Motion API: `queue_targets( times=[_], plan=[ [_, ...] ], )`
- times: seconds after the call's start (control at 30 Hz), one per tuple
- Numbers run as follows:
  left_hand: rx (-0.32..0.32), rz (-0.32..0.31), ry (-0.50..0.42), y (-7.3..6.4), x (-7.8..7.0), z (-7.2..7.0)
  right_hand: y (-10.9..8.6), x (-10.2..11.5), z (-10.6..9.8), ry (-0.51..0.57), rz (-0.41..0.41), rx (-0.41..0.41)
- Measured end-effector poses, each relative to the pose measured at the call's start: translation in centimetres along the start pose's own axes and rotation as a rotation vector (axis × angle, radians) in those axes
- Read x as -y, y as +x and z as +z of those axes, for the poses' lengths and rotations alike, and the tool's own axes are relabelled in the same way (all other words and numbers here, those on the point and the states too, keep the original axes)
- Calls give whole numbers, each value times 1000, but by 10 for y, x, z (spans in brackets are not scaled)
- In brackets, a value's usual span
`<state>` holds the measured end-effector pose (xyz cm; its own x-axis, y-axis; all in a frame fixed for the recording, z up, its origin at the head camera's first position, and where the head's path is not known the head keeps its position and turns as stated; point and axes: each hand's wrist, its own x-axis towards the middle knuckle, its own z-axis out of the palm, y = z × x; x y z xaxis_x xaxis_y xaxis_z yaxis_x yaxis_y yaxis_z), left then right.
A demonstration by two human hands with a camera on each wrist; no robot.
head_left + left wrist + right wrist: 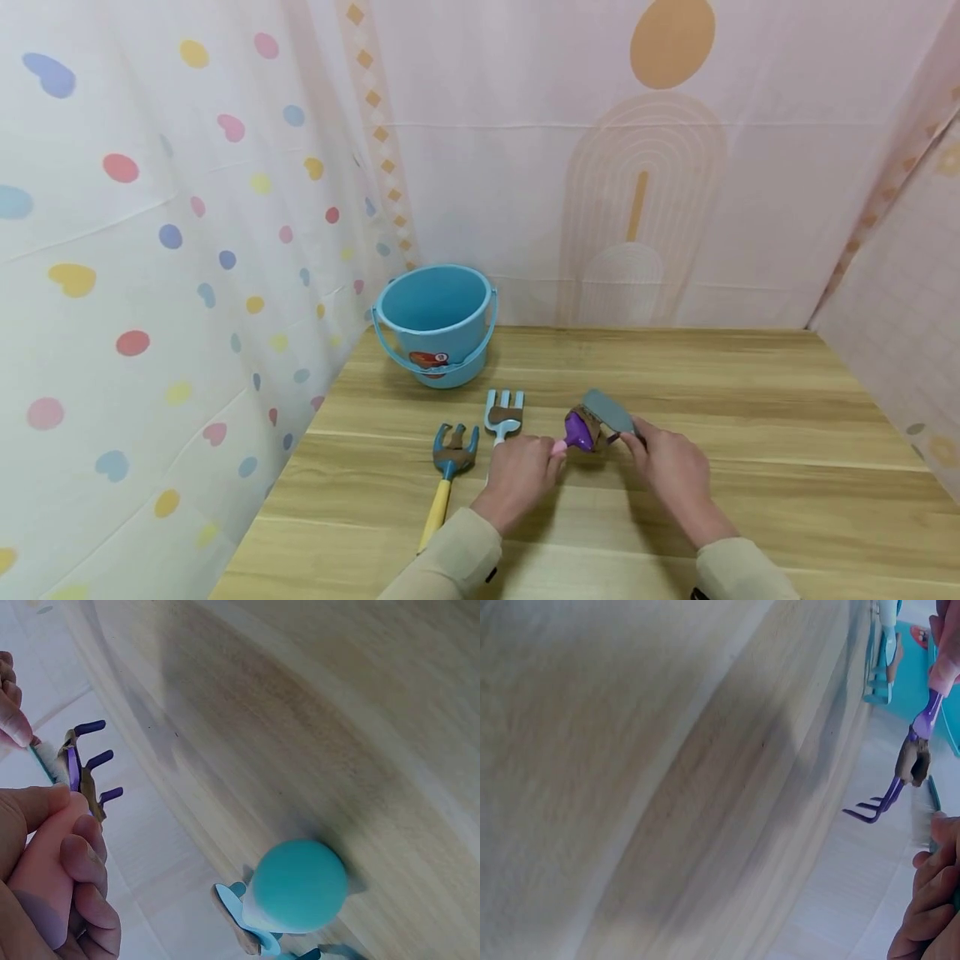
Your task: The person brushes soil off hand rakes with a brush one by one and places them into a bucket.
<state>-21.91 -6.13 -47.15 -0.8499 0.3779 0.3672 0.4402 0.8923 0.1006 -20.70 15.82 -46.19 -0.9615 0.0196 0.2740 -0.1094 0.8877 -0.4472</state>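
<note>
My left hand (521, 471) grips the pink handle of a small toy hand rake with a purple head (577, 431). Brown, mud-like matter (913, 759) clings to the base of its prongs. In my right hand (675, 467) is a brush with a grey-green back (609, 412), pinched between thumb and fingers. Its white bristles (51, 759) lie right at the rake's head in the left wrist view. Both tools are held above the table. The far side of the purple head is hidden by the brush in the head view.
Left of my hands, a blue rake with a yellow handle (437, 512) and a light blue fork (504, 427) lie on the wooden table (750, 400), both with brown patches. A blue bucket (442, 354) stands behind them. Patterned curtains (480, 167) enclose the back and sides.
</note>
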Motion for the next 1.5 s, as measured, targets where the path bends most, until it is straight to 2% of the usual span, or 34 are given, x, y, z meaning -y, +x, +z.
queue_targets(
  times=[0.17,0.33,0.4,0.67,0.9,1.27,1.5],
  plan=[
    [30,-28,-21,0,1,1,-2,0,1,73,32,5],
    [43,-38,-42,0,3,1,0,-1,-2,146,45,-40],
    [36,-34,-39,1,4,1,1,0,-4,147,28,-55],
    [39,-30,-52,0,5,1,2,6,0,50,-75,30],
    [-1,12,-45,-1,3,1,1,4,5,34,-42,-5],
    [-41,24,-28,-1,2,1,5,3,8,13,20,7],
    [-9,-10,-51,0,4,1,6,-4,1,107,50,-20]
  ],
)
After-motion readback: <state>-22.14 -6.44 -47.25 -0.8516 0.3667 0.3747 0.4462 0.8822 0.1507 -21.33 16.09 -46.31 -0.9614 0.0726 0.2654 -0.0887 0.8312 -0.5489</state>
